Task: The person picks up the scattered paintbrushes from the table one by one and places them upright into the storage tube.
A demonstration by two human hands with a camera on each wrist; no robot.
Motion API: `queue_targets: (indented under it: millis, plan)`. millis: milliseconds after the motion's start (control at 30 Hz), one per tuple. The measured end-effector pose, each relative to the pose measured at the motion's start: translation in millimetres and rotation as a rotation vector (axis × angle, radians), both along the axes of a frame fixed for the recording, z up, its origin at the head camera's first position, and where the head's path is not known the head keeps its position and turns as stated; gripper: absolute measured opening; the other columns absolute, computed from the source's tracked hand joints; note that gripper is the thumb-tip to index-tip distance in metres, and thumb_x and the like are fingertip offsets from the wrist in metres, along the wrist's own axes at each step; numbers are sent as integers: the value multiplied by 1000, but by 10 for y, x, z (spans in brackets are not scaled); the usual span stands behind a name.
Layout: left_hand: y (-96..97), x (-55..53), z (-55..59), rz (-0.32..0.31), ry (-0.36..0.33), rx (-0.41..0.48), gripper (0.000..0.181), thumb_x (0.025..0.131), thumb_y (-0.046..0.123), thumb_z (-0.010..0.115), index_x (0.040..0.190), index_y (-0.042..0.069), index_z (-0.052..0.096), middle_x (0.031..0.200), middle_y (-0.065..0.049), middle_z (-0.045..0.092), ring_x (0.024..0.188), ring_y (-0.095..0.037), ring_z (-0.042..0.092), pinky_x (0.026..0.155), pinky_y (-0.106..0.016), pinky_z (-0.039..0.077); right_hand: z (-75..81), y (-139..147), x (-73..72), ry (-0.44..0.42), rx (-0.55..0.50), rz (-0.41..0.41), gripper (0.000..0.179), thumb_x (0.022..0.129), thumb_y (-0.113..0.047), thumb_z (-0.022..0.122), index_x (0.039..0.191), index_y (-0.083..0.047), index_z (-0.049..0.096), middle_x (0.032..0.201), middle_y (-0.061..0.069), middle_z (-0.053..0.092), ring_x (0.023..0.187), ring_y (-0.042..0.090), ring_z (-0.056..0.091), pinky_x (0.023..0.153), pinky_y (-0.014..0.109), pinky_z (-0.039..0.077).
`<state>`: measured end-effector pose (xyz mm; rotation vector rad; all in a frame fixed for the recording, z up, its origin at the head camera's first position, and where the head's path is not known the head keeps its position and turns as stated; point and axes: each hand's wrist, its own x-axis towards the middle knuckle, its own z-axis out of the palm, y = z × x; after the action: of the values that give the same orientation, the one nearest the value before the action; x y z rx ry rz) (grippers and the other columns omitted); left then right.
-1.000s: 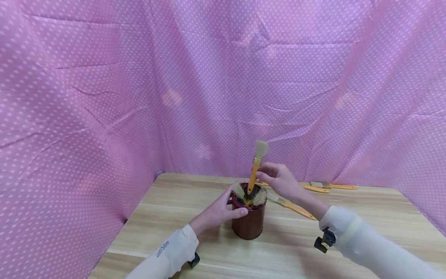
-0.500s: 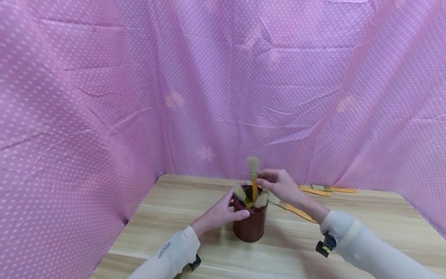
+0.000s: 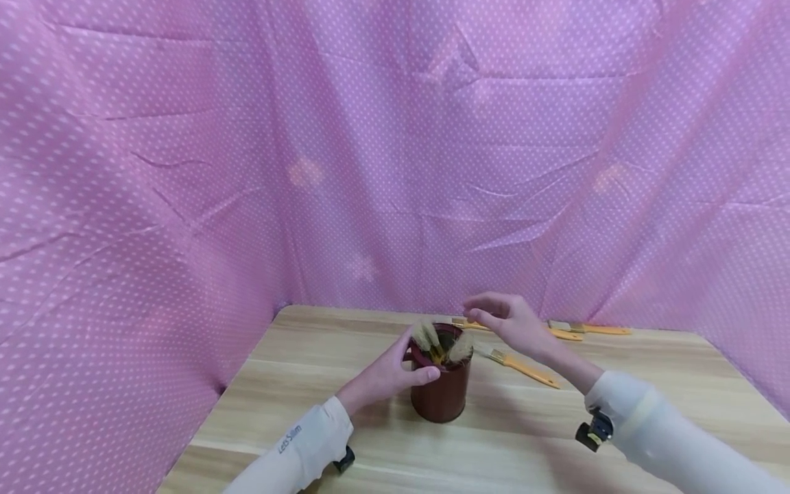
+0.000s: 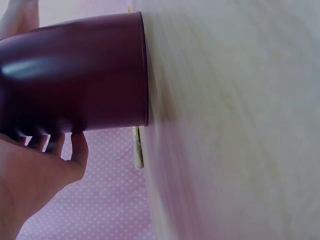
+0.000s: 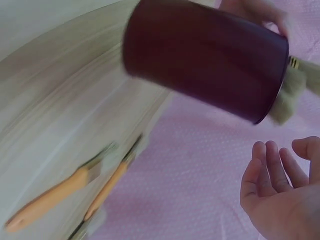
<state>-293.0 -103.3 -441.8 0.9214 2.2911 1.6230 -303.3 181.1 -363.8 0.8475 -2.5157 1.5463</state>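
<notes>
A dark red cylindrical pot (image 3: 439, 398) stands upright on the wooden table, with several paintbrushes (image 3: 459, 348) in it, bristles up at the rim. My left hand (image 3: 385, 374) grips the pot near its top, thumb on the near side and fingers round the far left. In the left wrist view, curled fingers (image 4: 79, 152) lie along the pot's wall. My right hand (image 3: 515, 322) hovers right of the pot's mouth, fingers loosely bent and holding nothing. The right wrist view shows its palm (image 5: 287, 205) apart from the pot and the bristles (image 5: 287, 100).
One loose paintbrush (image 3: 524, 369) with a yellow-orange handle lies just right of the pot. More brushes (image 3: 607, 331) lie along the table's back edge, partly behind my right hand. A pink dotted cloth (image 3: 395, 171) hangs behind and beside the table.
My right hand lowered a paintbrush, handle first, into the pot and let go of it. That hand then drew away up and to the right. The left hand kept its grip.
</notes>
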Motion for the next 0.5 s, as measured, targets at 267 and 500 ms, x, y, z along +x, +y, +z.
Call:
queue_targets:
  millis: [267,500]
  plan:
    - [-36,10,16,30,0,-33,85,92,51,73,158,45,20,156,5,36,137,-28,41,109,-51,38,-292,450,-65,36,80,-130,21,102,-19,65,118,-6,73,105,3,74,98,27,70,84,36,57]
    - [-20,11,-10,14,3,-28,88,92,52,73,159,44,17,156,4,36,139,-30,39,110,-55,35,-617,858,-111,-63,175,-204,27,101,-18,66,119,2,70,104,10,73,92,26,69,79,37,57]
